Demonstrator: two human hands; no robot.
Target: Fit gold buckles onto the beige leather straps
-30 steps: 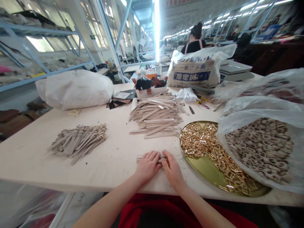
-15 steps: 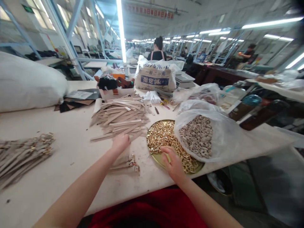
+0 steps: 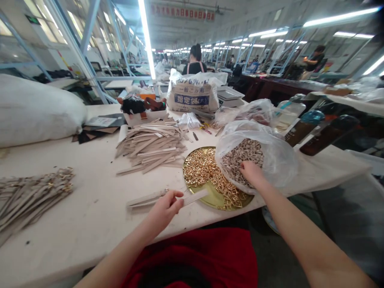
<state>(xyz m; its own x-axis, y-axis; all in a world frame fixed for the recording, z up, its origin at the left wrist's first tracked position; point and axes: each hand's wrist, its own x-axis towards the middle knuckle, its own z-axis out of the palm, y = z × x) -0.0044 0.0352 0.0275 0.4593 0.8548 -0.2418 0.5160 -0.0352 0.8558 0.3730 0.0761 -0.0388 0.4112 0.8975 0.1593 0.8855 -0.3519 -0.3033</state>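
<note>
Beige flat strap (image 3: 195, 196): pinched between thumb and fingers of the left hand (image 3: 165, 206), 6 o'clock, near the table edge.
Right hand (image 3: 251, 172): fingers down among beige oval loops (image 3: 244, 154) in a clear plastic bag (image 3: 279, 160), 3 o'clock; I cannot tell whether it holds one.
Done, likely: heap of buckled beige straps (image 3: 33, 194), 9 o'clock.
Left, likely: pile of plain beige straps (image 3: 151, 146), 12 o'clock; small gold metal buckles (image 3: 204, 170).
Writing: white printed sack (image 3: 192, 98) reads "指定袋"; the overhead banner is unreadable.

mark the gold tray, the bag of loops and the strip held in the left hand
gold tray (image 3: 213, 200): head view, bare metal near front rim
bag of loops (image 3: 279, 160): head view, clear plastic side
strip (image 3: 196, 196): head view, free right end
</note>
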